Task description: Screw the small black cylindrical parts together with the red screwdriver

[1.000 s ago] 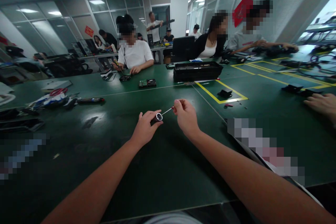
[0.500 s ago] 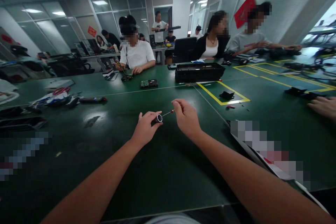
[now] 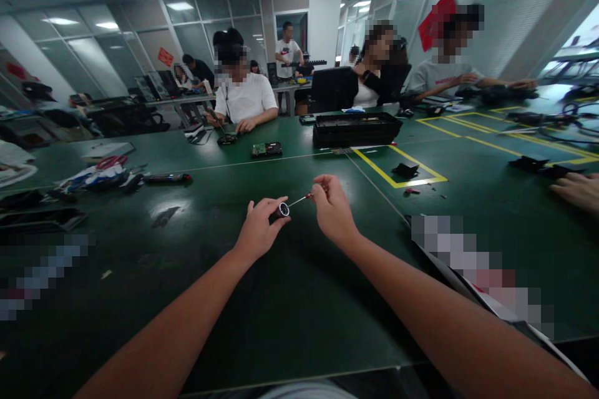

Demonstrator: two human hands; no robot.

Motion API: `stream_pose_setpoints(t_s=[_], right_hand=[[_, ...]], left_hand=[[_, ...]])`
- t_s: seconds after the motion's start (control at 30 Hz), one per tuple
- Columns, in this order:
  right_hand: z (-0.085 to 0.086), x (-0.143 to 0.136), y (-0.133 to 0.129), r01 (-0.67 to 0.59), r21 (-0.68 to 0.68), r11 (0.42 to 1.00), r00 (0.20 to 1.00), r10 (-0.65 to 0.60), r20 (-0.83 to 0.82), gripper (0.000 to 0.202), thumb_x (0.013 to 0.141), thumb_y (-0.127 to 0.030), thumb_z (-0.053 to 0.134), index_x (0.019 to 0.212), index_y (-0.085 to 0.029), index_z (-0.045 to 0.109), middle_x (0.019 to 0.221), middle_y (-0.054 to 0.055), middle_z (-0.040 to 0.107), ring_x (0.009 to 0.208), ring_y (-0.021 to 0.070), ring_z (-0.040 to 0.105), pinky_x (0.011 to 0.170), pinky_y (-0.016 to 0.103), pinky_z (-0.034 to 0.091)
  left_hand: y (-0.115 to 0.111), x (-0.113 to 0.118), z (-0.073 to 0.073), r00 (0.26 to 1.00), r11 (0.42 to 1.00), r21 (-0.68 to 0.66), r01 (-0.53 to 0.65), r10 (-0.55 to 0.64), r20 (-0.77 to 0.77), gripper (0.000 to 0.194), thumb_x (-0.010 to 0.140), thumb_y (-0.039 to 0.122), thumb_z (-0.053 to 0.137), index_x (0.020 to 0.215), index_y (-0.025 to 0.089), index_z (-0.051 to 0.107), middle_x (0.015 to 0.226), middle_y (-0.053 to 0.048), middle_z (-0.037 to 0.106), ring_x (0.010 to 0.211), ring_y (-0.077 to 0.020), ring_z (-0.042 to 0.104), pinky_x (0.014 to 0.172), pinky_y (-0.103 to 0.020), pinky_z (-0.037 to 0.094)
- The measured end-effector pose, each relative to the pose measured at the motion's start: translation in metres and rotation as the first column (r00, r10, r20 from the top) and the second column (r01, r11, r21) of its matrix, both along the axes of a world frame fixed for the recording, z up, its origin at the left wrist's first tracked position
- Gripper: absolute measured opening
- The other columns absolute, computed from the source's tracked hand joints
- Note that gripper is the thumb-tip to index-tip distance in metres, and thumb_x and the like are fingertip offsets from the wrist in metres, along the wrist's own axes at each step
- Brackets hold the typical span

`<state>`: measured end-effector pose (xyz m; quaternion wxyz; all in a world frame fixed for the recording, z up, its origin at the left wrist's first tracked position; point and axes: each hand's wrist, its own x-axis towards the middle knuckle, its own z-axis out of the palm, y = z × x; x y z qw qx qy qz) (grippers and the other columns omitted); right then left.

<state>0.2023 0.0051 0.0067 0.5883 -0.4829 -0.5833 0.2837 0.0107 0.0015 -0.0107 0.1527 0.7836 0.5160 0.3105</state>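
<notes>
My left hand (image 3: pixel 258 227) is closed around a small dark cylinder (image 3: pixel 279 211) with a pale ring at its open end, which faces right and toward me. In my right hand (image 3: pixel 336 207) is a thin screwdriver (image 3: pixel 299 201) with a red handle, pinched between thumb and fingers. Its metal shaft points left, with the tip at the ringed end of the cylinder. Whether the tip sits inside the opening or only at its rim I cannot tell. Both hands are held above the green table (image 3: pixel 281 299).
Beyond my hands lie a green circuit board (image 3: pixel 266 149) and a long black bin (image 3: pixel 356 129). A black bracket-like piece (image 3: pixel 405 170) sits within yellow tape. Tools and gloves (image 3: pixel 105 176) lie at left. Another person's hand (image 3: pixel 578 190) rests at right; co-workers sit across.
My right hand has shifted slightly to the right, and more of the screwdriver's red handle shows. The left hand and the cylinder are almost unmoved.
</notes>
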Motion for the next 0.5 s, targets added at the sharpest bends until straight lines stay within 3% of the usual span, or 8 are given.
stream_pose_setpoints(t_s=[0.1, 0.2, 0.3, 0.5], right_hand=[[-0.008, 0.0, 0.011, -0.037, -0.131, 0.991, 0.968, 0.003, -0.252, 0.027, 0.094, -0.049, 0.049, 0.09, -0.023, 0.058, 0.078, 0.003, 0.063, 0.07, 0.0187, 0.06, 0.068, 0.035, 0.05], [-0.013, 0.004, 0.02, 0.037, -0.241, 0.97, 0.905, -0.135, -0.403, 0.026, 0.092, -0.049, 0.048, 0.083, -0.025, 0.054, 0.073, 0.001, 0.058, 0.065, 0.0183, 0.057, 0.063, 0.034, 0.051], [-0.013, 0.006, 0.021, 0.139, -0.207, 0.969, 0.924, -0.202, -0.326, 0.024, 0.094, -0.046, 0.049, 0.084, -0.025, 0.054, 0.076, 0.002, 0.061, 0.07, 0.0192, 0.058, 0.063, 0.034, 0.049], [-0.009, 0.0, 0.01, 0.084, -0.08, 0.993, 0.975, -0.098, -0.2, 0.025, 0.096, -0.046, 0.048, 0.088, -0.024, 0.056, 0.078, 0.001, 0.061, 0.073, 0.0181, 0.058, 0.069, 0.034, 0.047]], left_hand=[[-0.002, 0.002, 0.003, 0.999, 0.999, 0.029, 0.038, -0.038, -0.001, 0.045, 0.094, 0.024, 0.065, 0.138, 0.031, 0.058, 0.128, -0.004, 0.063, 0.124, -0.0247, 0.056, 0.124, -0.064, 0.016], [0.001, 0.003, 0.003, 0.999, 0.999, 0.029, 0.036, -0.035, -0.032, 0.046, 0.095, 0.024, 0.064, 0.139, 0.033, 0.057, 0.129, -0.004, 0.063, 0.125, -0.0246, 0.055, 0.124, -0.065, 0.014], [0.005, 0.002, 0.0, 0.998, 1.0, -0.023, 0.016, -0.017, -0.058, 0.046, 0.095, 0.024, 0.064, 0.139, 0.032, 0.057, 0.128, -0.005, 0.063, 0.125, -0.0256, 0.055, 0.123, -0.067, 0.014], [0.005, 0.0, -0.001, 0.996, 0.999, -0.027, 0.03, -0.032, -0.085, 0.047, 0.095, 0.025, 0.064, 0.14, 0.033, 0.057, 0.127, -0.005, 0.062, 0.124, -0.026, 0.056, 0.122, -0.069, 0.015]])
